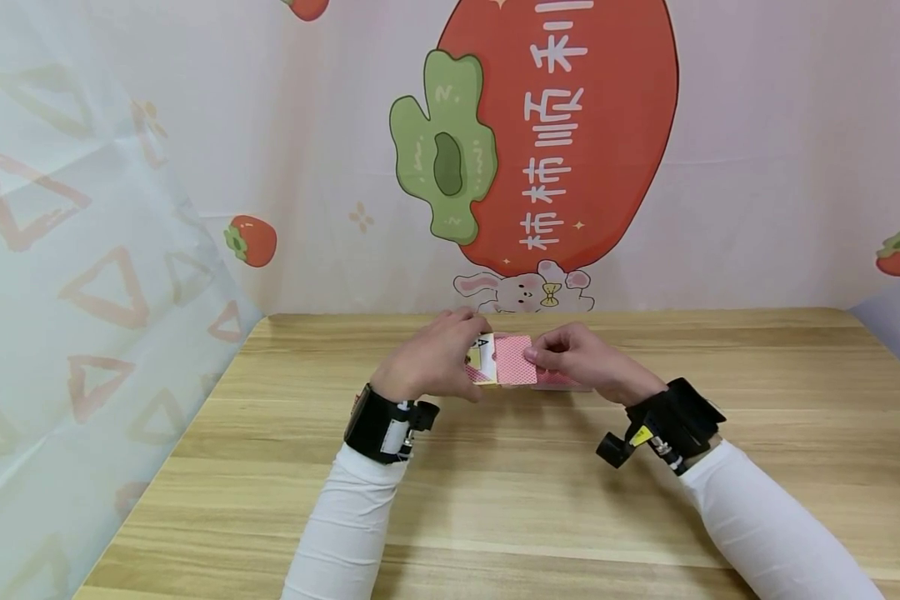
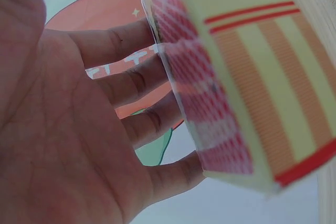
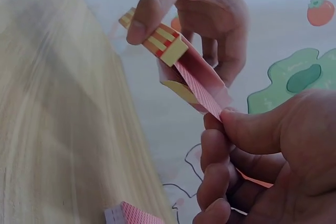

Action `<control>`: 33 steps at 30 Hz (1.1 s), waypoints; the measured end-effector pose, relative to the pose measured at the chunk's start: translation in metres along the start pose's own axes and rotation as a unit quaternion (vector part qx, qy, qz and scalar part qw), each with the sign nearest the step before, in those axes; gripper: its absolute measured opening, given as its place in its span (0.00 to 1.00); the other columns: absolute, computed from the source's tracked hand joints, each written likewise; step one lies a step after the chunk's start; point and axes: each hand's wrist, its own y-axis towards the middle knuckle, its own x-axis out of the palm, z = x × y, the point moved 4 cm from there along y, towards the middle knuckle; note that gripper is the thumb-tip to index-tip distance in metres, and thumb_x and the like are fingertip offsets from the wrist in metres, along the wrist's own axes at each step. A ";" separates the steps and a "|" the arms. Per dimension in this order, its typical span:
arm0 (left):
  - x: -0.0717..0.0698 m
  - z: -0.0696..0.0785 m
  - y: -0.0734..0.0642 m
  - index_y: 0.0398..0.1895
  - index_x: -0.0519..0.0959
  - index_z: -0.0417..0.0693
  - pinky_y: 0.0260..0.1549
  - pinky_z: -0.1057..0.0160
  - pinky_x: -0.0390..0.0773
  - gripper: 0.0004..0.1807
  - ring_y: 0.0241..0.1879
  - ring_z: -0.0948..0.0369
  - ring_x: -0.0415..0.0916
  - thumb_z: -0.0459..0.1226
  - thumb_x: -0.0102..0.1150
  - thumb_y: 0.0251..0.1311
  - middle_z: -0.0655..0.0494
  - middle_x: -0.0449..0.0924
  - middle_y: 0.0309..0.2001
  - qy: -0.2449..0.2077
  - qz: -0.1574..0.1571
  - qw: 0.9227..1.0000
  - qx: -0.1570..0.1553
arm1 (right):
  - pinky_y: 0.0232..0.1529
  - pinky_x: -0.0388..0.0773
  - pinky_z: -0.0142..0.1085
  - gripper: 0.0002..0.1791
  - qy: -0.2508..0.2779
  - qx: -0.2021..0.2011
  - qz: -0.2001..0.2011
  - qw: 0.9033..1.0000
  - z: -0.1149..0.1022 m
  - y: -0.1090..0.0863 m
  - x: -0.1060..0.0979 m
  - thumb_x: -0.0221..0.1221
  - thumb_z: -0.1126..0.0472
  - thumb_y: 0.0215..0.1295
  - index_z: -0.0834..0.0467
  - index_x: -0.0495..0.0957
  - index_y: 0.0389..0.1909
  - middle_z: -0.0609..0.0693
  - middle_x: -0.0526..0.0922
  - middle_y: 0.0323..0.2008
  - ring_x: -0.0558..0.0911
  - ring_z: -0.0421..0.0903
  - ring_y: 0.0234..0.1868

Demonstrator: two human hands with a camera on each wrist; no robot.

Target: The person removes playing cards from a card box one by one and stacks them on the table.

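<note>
My left hand [image 1: 438,354] holds a small playing-card box [image 3: 160,43], its thumb on one side and its fingers on the other. The box has yellow and orange stripes with red bands, and its end facing the right hand gapes open. A playing card [image 1: 515,360] with a pink patterned back reaches out of that end. My right hand [image 3: 273,145] pinches the card's outer end between thumb and index finger, the other fingers curled beneath. In the head view, a letter A shows on the white part of the box beside the left fingers.
A pink patterned piece [image 3: 139,216] with a pale end lies on the wooden table [image 1: 532,483], partly behind the right hand in the head view. Behind the table's far edge hangs a cloth backdrop [image 1: 330,133] printed with persimmons and a rabbit.
</note>
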 end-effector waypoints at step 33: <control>-0.001 -0.008 -0.003 0.51 0.71 0.51 0.38 0.68 0.66 0.36 0.42 0.63 0.62 0.45 0.69 0.30 0.63 0.66 0.44 -0.006 -0.010 1.000 -0.016 | 0.40 0.70 0.45 0.16 -0.071 0.016 0.027 0.997 0.003 0.000 -0.022 0.56 0.50 0.62 0.58 0.76 0.42 0.58 0.77 0.37 0.73 0.56 0.39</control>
